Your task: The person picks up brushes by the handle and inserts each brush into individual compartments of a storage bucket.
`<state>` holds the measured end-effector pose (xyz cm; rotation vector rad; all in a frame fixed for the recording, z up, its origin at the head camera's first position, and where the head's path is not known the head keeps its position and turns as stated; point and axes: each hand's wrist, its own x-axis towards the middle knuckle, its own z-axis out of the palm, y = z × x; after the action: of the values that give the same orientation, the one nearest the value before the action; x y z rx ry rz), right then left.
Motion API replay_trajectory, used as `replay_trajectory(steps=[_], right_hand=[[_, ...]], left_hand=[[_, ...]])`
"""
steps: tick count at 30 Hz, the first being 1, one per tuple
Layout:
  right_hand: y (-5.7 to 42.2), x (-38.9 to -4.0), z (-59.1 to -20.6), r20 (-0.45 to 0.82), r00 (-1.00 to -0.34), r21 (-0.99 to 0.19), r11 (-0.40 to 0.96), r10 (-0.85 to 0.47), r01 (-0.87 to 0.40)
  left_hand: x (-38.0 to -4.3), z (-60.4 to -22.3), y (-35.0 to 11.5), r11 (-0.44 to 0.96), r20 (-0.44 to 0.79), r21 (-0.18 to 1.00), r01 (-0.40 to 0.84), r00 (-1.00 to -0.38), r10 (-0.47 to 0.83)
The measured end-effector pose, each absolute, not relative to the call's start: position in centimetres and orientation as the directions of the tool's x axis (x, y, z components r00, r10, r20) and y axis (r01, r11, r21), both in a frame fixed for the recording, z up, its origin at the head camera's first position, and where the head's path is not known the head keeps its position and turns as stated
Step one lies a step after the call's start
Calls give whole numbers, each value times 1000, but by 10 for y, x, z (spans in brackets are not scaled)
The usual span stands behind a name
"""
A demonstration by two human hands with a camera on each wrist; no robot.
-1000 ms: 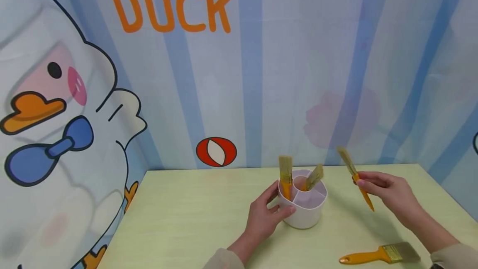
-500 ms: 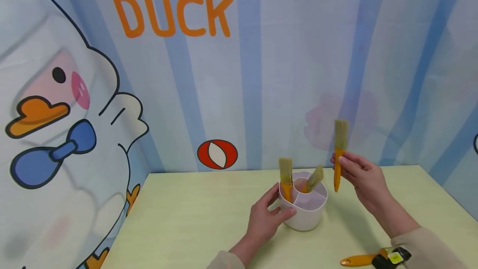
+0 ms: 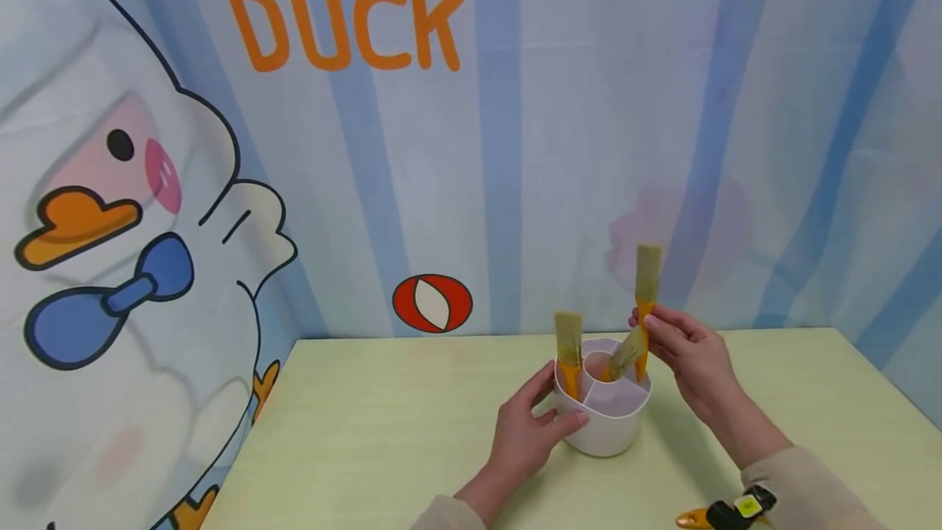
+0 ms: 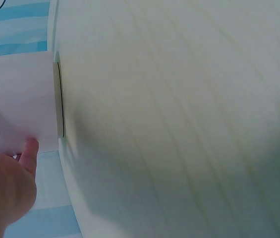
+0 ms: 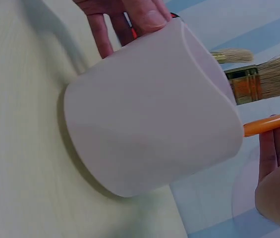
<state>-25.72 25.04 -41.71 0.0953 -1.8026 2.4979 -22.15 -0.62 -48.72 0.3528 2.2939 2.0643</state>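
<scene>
A white desk organizer (image 3: 607, 436) with divided compartments and a round centre tube stands upright on the table. My left hand (image 3: 518, 424) grips its left side, thumb on the front wall. In my right hand (image 3: 695, 362) a flat paintbrush (image 3: 648, 272) is pinched by its orange handle, bristles up. The handle's lower end is at the organizer's right rim; the right wrist view shows the orange handle (image 5: 268, 124) right by that rim. One paintbrush (image 3: 569, 338) stands in the left compartment. Another paintbrush (image 3: 625, 354) leans to the right out of the centre tube.
On the pale yellow table (image 3: 397, 432), another paintbrush (image 3: 692, 519) lies at the front right, mostly hidden by the right sleeve and a black wrist device (image 3: 739, 507). Behind the table hangs a striped blue duck-print cloth (image 3: 552, 145).
My right hand has brought its paintbrush leftward to the organizer's right rim, turning it from tilted to upright. The left hand keeps its grip on the organizer.
</scene>
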Motion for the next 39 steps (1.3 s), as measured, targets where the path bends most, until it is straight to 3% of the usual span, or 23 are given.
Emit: replay_trajectory(steps=[13,39], right_hand=[[254,-245,-432,39,-996,-967,-249,79,-58],[255,-237,-452,84,-983,-991,-91,166,-100]], left_hand=[[-222,-486,-5,102,139,982,161,-972,189],[-221,-489,-4,94,135,984,153,-974,181]])
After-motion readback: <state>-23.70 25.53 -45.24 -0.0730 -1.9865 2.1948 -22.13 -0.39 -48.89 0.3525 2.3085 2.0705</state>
